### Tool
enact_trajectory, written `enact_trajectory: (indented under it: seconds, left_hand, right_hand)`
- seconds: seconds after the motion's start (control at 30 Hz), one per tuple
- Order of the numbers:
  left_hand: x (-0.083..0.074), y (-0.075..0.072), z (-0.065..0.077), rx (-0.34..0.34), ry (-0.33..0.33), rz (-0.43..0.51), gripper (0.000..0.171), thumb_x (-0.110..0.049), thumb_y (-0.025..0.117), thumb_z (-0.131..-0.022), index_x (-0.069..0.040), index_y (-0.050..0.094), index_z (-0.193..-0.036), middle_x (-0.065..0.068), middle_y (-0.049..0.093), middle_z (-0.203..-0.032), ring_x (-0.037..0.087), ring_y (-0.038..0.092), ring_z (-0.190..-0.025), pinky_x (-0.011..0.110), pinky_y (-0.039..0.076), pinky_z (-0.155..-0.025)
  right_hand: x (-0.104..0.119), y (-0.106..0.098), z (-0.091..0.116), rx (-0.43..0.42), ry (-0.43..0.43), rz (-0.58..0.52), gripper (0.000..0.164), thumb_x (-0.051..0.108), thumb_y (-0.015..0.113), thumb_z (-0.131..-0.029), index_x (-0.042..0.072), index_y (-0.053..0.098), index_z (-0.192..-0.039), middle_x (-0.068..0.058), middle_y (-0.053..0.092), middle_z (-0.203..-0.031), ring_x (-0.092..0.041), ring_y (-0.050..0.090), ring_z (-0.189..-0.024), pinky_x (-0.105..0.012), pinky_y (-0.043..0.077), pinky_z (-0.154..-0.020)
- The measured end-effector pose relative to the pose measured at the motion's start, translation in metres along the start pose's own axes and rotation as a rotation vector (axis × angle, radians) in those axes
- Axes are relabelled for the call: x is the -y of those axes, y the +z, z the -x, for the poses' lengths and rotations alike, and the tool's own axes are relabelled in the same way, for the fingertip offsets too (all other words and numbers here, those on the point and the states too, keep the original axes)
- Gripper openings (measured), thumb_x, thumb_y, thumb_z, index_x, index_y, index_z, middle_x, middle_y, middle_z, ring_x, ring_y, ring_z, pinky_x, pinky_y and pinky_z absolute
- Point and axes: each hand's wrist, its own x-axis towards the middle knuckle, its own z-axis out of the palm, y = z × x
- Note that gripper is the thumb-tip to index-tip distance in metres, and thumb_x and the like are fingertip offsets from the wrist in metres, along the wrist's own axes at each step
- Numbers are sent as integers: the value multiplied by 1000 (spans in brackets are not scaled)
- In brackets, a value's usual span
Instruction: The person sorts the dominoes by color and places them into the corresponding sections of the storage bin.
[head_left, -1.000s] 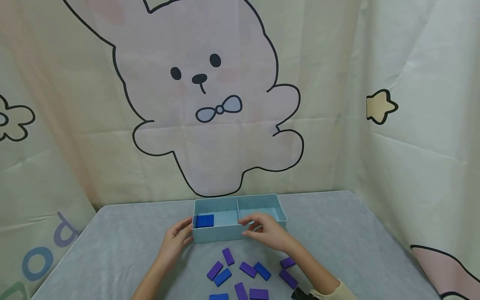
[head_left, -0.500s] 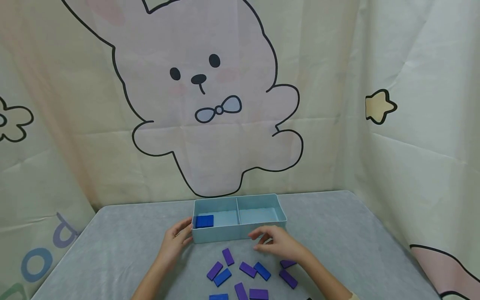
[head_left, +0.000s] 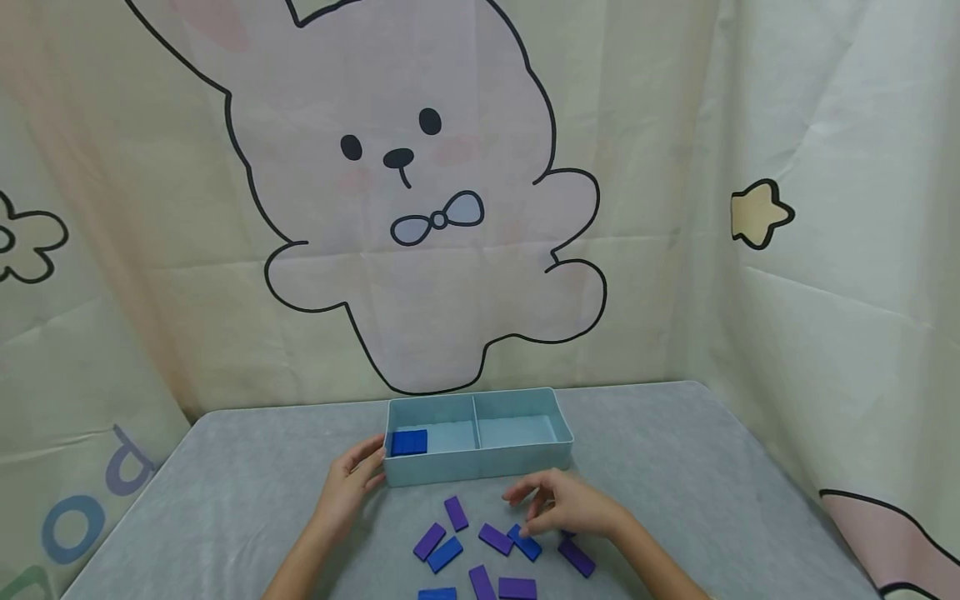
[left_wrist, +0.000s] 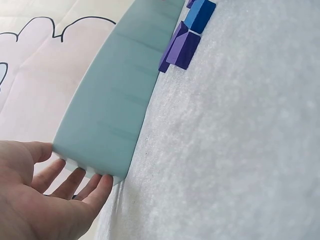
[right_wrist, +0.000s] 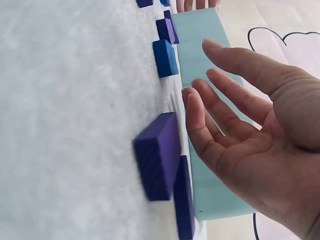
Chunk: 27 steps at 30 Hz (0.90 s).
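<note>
A light teal box [head_left: 480, 461] with two compartments stands toward the back of the table. Blue blocks [head_left: 409, 442] lie together in its left compartment. My left hand [head_left: 349, 483] touches the box's left end; the left wrist view shows the fingertips [left_wrist: 106, 181] spread along that end. In front of the box my right hand [head_left: 566, 502] hovers with nothing in its fingers, thumb overlapping a blue block [head_left: 528, 546] in the head view. The right wrist view shows its relaxed fingers apart, beside the box and near a purple block [right_wrist: 159, 157].
Several purple blocks [head_left: 517, 588] and a few blue ones [head_left: 445, 554] lie scattered on the grey tablecloth [head_left: 247, 500] before the box. Behind the table hangs a curtain [head_left: 652, 292] printed with a cartoon animal.
My right hand has moved from over the box's front edge down toward the blocks in front of it. The left hand and the box have stayed put.
</note>
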Motion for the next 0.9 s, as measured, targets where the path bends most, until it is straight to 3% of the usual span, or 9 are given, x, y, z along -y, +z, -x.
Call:
enact_trajectory:
  seconds: [0.27, 0.63, 0.73, 0.9]
  left_hand:
    - [1, 1, -1, 1, 3, 0, 46, -18, 50, -113, 8, 48, -151, 29, 49, -155, 45, 49, -143, 52, 53, -108]
    - [0, 0, 2, -2, 14, 11, 45, -14, 51, -113, 10, 48, -151, 30, 49, -155, 44, 50, -143, 48, 55, -107]
    - [0, 1, 2, -2, 3, 14, 44, -13, 50, -113, 9, 48, -151, 30, 49, -155, 44, 50, -143, 49, 54, -108]
    - [-2, 1, 2, 0, -2, 9, 45, -14, 49, -113, 9, 47, -152, 31, 47, -156, 45, 48, -144, 50, 53, -109]
  right_hand:
    - [-12, 1, 1, 60, 31, -123, 43, -2, 79, -88, -8, 68, -129, -11, 72, -121, -14, 63, -90, -19, 55, -75]
    - [-19, 0, 1, 134, -3, -86, 46, -5, 81, -84, -6, 69, -129, -6, 71, -119, -10, 56, -92, -16, 48, -74]
    - [-32, -4, -2, 167, -26, -60, 49, 2, 84, -83, -1, 70, -130, -2, 69, -122, -8, 56, -93, -17, 48, -77]
    - [-86, -15, -19, 223, -26, -36, 52, 16, 89, -82, 19, 74, -131, 6, 64, -125, -6, 56, -99, -19, 49, -81]
